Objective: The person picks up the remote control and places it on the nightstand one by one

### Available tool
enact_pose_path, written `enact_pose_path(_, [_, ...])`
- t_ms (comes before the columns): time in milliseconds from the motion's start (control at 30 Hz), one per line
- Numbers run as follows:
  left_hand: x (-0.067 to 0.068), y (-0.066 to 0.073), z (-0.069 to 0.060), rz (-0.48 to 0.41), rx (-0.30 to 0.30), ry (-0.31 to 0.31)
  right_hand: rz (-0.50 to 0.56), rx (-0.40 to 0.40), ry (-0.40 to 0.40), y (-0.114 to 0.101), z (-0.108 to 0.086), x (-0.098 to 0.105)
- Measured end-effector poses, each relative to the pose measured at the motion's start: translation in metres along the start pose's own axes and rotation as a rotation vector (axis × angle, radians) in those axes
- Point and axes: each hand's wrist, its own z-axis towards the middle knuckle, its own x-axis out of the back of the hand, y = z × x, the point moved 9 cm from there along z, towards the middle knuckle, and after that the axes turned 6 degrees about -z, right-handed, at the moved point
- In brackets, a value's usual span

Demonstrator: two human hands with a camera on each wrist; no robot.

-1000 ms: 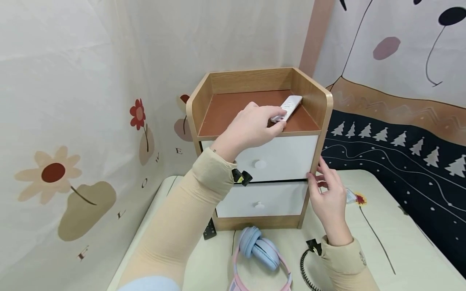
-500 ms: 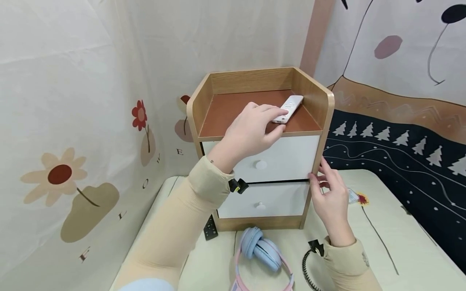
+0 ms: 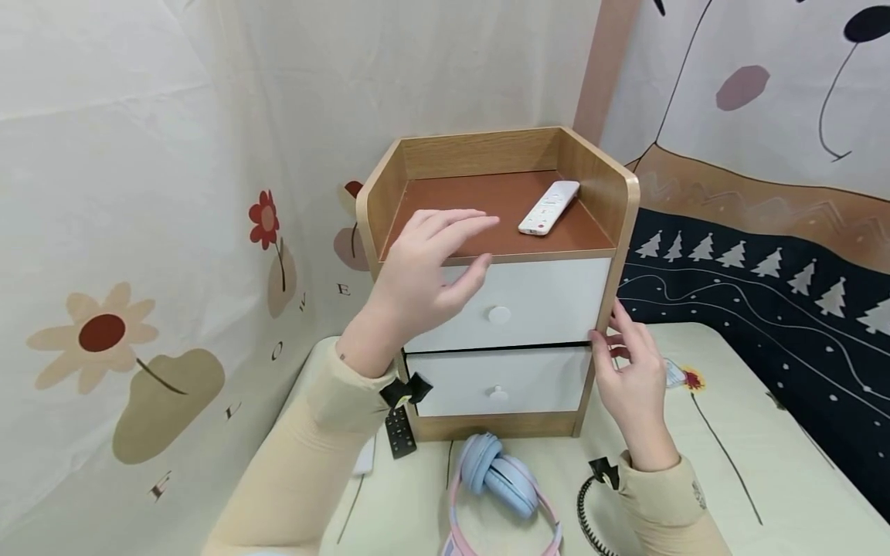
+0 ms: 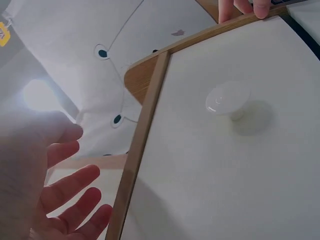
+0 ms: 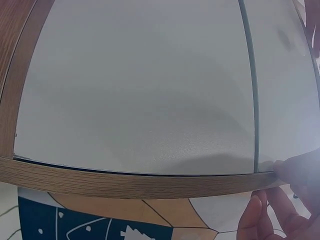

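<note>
A small wooden cabinet (image 3: 507, 426) with two white drawers, each with a round knob, stands in the middle. On its brown top shelf, toward the right, lies a white remote control (image 3: 549, 207). My left hand (image 3: 422, 272) hovers before the shelf's front left, fingers spread and nothing in them, apart from the remote. The left wrist view shows that same hand (image 4: 67, 187) beside the upper drawer (image 4: 195, 165). With thumb on the front and fingers round the side, my right hand (image 3: 633, 382) holds the cabinet's right edge (image 5: 165, 186).
Blue and pink headphones (image 3: 511, 485) lie in front of the cabinet. A black remote control (image 3: 400, 434) sits at its lower left corner, near a partly hidden white object (image 3: 365, 457). A coiled black cord (image 3: 582, 513) runs by the right wrist. Printed curtains (image 3: 208, 255) enclose the left and back.
My left hand has let go of the white remote control and drawn back left and toward me. The remote stays on the shelf. The right hand keeps its place on the cabinet edge.
</note>
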Motion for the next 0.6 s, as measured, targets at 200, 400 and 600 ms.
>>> enact_pose_path(200, [0.026, 0.002, -0.028, 0.004, -0.05, 0.118, 0.0, -0.003, 0.001, 0.002, 0.0, 0.0])
enact_pose_path(400, [0.045, -0.002, -0.059, 0.003, -0.032, 0.234, 0.003, -0.013, -0.001, 0.003, -0.001, 0.001])
enact_pose_path(600, [0.06, -0.007, -0.09, -0.013, -0.034, 0.334, 0.005, -0.004, 0.001, 0.001, -0.001, 0.0])
